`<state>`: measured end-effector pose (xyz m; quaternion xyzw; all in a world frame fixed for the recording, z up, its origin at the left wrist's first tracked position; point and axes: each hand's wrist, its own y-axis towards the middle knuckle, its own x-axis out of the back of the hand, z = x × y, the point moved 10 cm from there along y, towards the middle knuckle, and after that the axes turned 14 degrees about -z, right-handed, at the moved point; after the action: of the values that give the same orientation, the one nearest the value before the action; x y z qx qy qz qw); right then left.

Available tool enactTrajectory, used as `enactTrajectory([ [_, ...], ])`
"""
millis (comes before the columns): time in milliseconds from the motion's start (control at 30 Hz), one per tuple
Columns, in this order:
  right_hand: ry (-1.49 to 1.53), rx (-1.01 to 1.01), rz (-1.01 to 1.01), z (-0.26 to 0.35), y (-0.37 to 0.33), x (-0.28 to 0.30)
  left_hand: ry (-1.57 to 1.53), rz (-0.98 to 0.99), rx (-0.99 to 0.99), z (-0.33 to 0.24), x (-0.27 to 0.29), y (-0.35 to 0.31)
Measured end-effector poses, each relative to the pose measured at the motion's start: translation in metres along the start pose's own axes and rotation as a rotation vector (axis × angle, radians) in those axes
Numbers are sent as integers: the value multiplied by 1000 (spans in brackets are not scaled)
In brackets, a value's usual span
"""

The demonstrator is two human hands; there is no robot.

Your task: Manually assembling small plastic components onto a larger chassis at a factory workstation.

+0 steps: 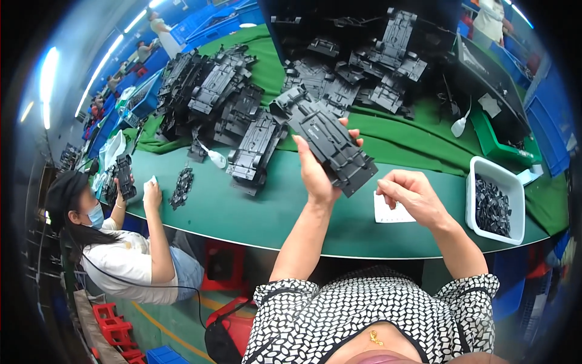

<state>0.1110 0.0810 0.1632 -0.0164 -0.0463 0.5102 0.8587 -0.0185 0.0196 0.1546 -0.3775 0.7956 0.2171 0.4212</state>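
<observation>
A black plastic toy-car chassis (pixel 321 136) rests tilted in my left hand (pixel 316 176), whose fingers wrap round it from below and show at its far edge. Just past the chassis's lower right end is my right hand (pixel 415 195), its fingers curled and the thumb and index pinched together. Whatever sits in that pinch, if anything, is too small to make out. Beneath the right hand, a small white sheet of paper (pixel 391 213) lies on the green table (pixel 351 236). To the right stands a white tub (pixel 494 235) filled with small black parts.
Piled chassis (pixel 212 85) cover the far left, and more lie on a dark surface (pixel 388 60) ahead. Green cloth (pixel 418 136) spans the table's back. A green bin (pixel 485 136) stands far right. On the left, a masked co-worker (pixel 130 255) holds a similar part (pixel 125 176).
</observation>
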Motion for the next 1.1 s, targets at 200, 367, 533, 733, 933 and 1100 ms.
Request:
enactTrajectory([
  [200,12,60,-67,2,-13,36,-70,5,88,1,2,2],
  [367,73,50,-131,-15,-14,66,-210,-27,153,7,-4,10],
  [533,96,92,-225,-23,-19,88,9,-70,54,-9,-1,15],
  [733,-50,137,-434,-44,-47,125,85,-99,8,-22,0,10],
  [933,5,183,-586,-71,-62,158,168,-176,30,-30,27,9],
  [1100,-29,317,-616,-62,-62,161,-96,-101,168,-37,28,13],
])
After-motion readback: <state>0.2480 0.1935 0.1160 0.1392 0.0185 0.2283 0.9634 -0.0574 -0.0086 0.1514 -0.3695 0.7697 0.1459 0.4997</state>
